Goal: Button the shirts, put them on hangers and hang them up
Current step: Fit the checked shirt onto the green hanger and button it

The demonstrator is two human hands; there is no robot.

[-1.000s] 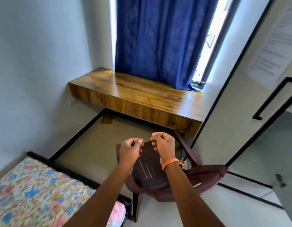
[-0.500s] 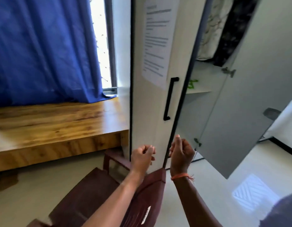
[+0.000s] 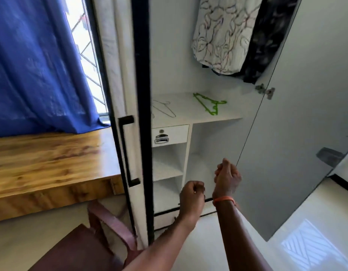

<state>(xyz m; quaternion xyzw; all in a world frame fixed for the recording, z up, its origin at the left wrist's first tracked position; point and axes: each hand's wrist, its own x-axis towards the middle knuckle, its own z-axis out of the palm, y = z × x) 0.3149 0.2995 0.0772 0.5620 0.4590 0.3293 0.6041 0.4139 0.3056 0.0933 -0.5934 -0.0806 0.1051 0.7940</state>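
Inside an open white wardrobe, a white patterned shirt (image 3: 221, 34) and a dark shirt (image 3: 266, 38) hang at the top. On the wardrobe shelf (image 3: 227, 114) lie a green hanger (image 3: 209, 103) and a thin white wire hanger (image 3: 164, 108). My left hand (image 3: 192, 194) and my right hand (image 3: 226, 176), which has an orange thread at the wrist, are raised in front of the lower compartments. Both are curled into fists and hold nothing that I can see.
The wardrobe's right door (image 3: 298, 133) stands wide open; the left door (image 3: 128, 149) with a black handle is closed. A small drawer (image 3: 170, 134) sits under the shelf. A maroon plastic chair (image 3: 95, 243) stands at lower left, by a wooden ledge (image 3: 48, 163) and blue curtain (image 3: 38, 65).
The view has swung right, from the bed, chair and window ledge to the open wardrobe. Both fists stayed raised and empty; the wardrobe interior with hangers and hung shirts is now in sight.
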